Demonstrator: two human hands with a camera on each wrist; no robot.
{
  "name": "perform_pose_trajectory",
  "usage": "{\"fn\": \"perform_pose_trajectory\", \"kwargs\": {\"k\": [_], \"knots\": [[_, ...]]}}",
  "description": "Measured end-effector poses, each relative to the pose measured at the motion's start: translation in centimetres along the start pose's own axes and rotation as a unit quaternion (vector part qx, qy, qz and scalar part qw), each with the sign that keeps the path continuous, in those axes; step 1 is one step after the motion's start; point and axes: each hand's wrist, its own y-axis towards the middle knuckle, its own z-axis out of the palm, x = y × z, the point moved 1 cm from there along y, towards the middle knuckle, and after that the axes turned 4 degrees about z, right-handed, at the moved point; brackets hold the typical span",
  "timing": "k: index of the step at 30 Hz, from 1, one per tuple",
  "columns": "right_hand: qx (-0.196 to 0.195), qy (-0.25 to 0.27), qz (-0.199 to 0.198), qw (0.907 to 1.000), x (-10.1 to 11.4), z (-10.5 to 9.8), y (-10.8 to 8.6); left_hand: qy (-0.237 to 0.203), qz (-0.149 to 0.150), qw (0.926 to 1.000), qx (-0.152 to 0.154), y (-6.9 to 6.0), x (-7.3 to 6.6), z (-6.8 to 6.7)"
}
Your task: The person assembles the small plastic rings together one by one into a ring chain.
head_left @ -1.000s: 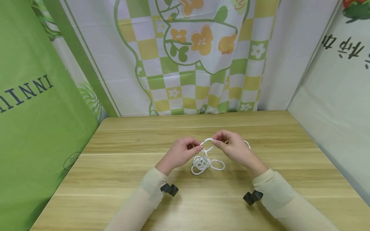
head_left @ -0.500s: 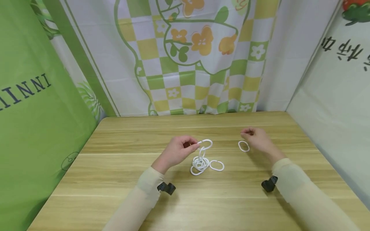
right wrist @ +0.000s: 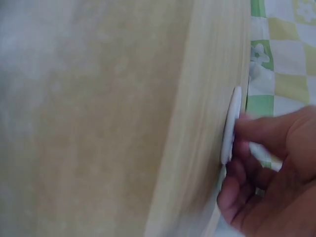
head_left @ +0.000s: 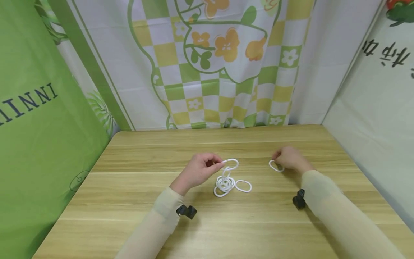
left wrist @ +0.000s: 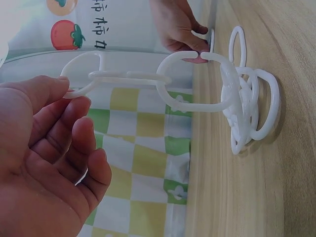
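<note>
My left hand (head_left: 198, 172) pinches a white oval plastic ring (left wrist: 102, 61) between thumb and index finger, the other fingers loosely curled. From it a short chain of linked rings (left wrist: 170, 106) hangs to a tangled pile of the same rings (head_left: 225, 184) on the table; one link shows a small gap. Off to the right, my right hand (head_left: 291, 158) pinches the edge of a separate white ring (right wrist: 230, 126) at the tabletop. In the right wrist view the thumb lies against this ring, partly hiding it.
Just right of the pile lies another loose ring (head_left: 251, 186). The wooden table (head_left: 155, 201) ends at a checked curtain (head_left: 210, 86) behind. A green cloth wall (head_left: 42, 151) stands at left and a white one (head_left: 372, 108) at right.
My right hand has left the ring in my left hand, moved right, and lowered onto the loose ring there, which now looks tilted. The left hand keeps its hold in nearly the same place.
</note>
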Motion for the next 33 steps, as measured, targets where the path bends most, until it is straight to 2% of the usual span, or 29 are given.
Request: {"fn": "perform_pose_trajectory", "kwargs": {"k": [4, 7, 11, 17, 25, 28, 33], "knots": [[0.019, 0.032, -0.048, 0.9981, 0.2, 0.1, -0.1, 0.004, -0.002, 1.0000, 0.000, 0.0, 0.0, 0.1], [0.013, 0.057, -0.069, 0.9959, 0.0, -0.2, -0.6, 0.004, -0.001, 1.0000, 0.000, 0.1, 0.0, 0.1], [0.004, 0.048, -0.047, 0.9978, -0.5, -0.7, -1.3, 0.001, 0.000, 1.0000, 0.002, 0.1, 0.1, 0.1], [0.022, 0.006, 0.003, 0.9997, -0.9, -0.8, -1.4, 0.006, 0.000, 1.0000, 0.004, 0.0, 0.1, 0.0], [0.030, -0.031, -0.017, 0.9989, 0.2, -0.2, -1.9, 0.013, 0.002, 0.9999, 0.008, 0.0, -0.1, 0.1], [0.019, -0.016, -0.022, 0.9995, 0.8, 0.0, -2.2, 0.018, 0.006, 0.9997, 0.012, 0.0, -0.3, 0.2], [-0.009, 0.020, -0.064, 0.9977, 2.9, -0.1, -2.7, 0.022, 0.006, 0.9997, 0.012, -0.1, -0.1, 0.4]]}}
